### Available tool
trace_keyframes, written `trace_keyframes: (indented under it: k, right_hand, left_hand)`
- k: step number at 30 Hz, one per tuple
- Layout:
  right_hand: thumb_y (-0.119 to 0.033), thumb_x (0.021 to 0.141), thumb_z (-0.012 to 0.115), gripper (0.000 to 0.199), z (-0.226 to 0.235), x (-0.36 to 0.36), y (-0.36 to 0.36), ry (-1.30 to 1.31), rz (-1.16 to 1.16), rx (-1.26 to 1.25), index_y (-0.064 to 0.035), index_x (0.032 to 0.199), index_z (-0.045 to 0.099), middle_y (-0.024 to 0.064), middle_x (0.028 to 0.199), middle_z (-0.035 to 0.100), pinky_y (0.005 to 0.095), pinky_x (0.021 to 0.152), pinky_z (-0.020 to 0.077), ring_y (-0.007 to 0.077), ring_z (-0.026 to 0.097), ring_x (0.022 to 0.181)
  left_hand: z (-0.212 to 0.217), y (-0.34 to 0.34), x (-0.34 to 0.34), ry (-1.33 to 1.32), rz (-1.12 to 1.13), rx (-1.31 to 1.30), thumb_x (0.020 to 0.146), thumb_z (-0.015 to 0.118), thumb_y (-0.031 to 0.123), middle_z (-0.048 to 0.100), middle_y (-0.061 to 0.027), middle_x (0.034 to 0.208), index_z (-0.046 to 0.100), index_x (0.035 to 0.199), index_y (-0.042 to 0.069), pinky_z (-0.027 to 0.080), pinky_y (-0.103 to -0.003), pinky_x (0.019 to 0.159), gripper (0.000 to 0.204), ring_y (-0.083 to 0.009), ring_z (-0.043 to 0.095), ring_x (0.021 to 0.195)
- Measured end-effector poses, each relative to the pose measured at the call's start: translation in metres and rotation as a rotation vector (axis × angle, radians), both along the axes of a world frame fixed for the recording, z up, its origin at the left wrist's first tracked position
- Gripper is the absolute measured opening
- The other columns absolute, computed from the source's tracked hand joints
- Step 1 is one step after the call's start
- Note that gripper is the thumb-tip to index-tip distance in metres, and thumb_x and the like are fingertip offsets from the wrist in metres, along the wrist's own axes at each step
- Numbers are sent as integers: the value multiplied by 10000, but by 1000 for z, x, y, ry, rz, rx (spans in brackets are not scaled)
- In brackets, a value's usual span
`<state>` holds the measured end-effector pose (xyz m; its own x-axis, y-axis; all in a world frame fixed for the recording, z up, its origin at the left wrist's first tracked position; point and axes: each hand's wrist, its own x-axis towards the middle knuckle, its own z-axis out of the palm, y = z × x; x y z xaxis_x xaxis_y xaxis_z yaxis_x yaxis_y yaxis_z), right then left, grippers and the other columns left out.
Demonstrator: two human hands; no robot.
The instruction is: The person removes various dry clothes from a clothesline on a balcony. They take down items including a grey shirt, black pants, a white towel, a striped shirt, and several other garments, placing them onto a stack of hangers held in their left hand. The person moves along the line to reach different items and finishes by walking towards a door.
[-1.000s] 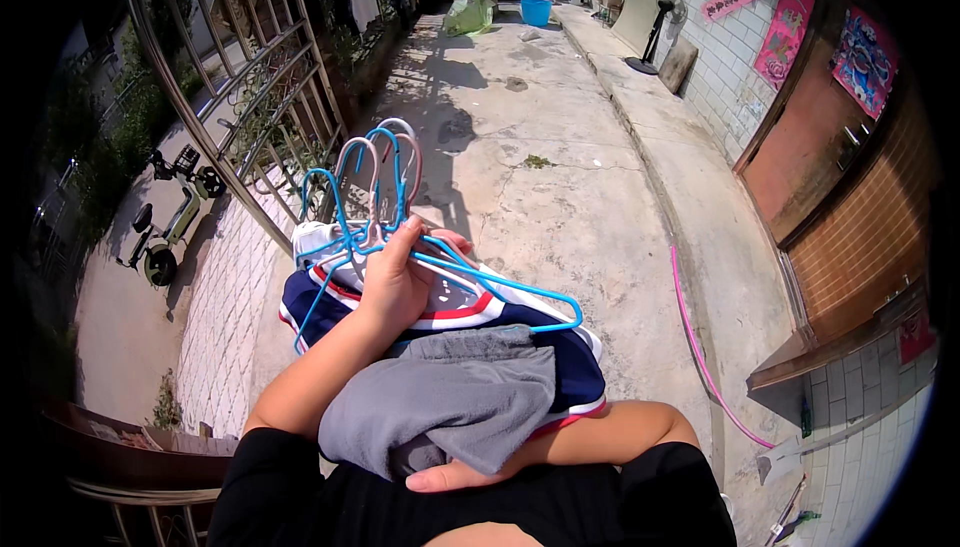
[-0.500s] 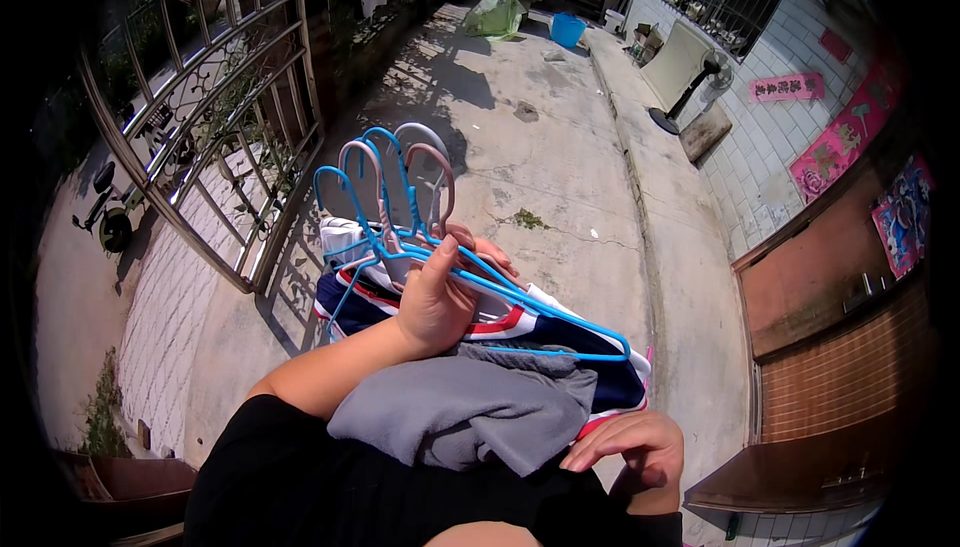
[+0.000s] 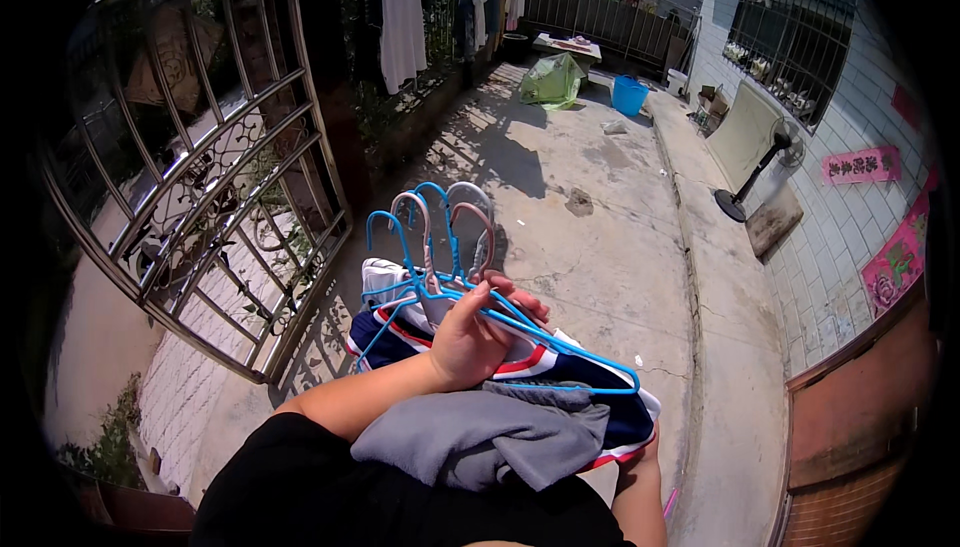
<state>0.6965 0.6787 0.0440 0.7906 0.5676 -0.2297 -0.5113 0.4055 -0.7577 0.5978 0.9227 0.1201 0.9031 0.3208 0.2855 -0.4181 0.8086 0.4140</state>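
A bundle of plastic clothes hangers (image 3: 428, 247), blue, pale pink and grey, rises in front of me with the hooks pointing away. My left hand (image 3: 475, 337) is closed round them near their necks, thumb on the near side and fingertips beyond. On the hangers is a navy garment with red and white trim (image 3: 570, 375), with white cloth (image 3: 380, 275) at the left end. A soft grey garment (image 3: 450, 437) drapes between my left forearm and my black top. My right hand (image 3: 642, 447) is at the navy garment's right end, its fingers hidden behind the cloth.
An opened metal gate (image 3: 225, 177) stands at left. Clothes (image 3: 402, 32) hang along the far left fence. Farther off are a green-covered heap (image 3: 552, 82) and a blue bucket (image 3: 629, 97). A standing fan (image 3: 755, 182) is on the raised ledge at right, before a brown door (image 3: 850, 417).
My view has tilted up and turned left, bringing the hanging clothes into sight. My right hand has gone from in front of the garments to behind their right end. The left grip is unchanged.
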Motion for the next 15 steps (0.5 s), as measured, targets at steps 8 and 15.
trace_keyframes:
  k: [8,15]
  right_hand:
    - [-203,896,404,258,10,172,235,-427,543,-309,15,965,522,128,869,593,270,717,457,169,567,777]
    - [-170,893,406,221,-13,271,456,-517,738,-238,3,956,528,127,846,587,283,709,461,177,560,757]
  left_hand:
    - [-11,146,88,26,308,-14,898,399,307,592,-165,931,469,987,112,418,-481,872,225,-315,548,973]
    - [-19,322,156,-36,424,-60,906,385,336,592,-169,924,462,963,102,447,-464,855,253,-315,560,956]
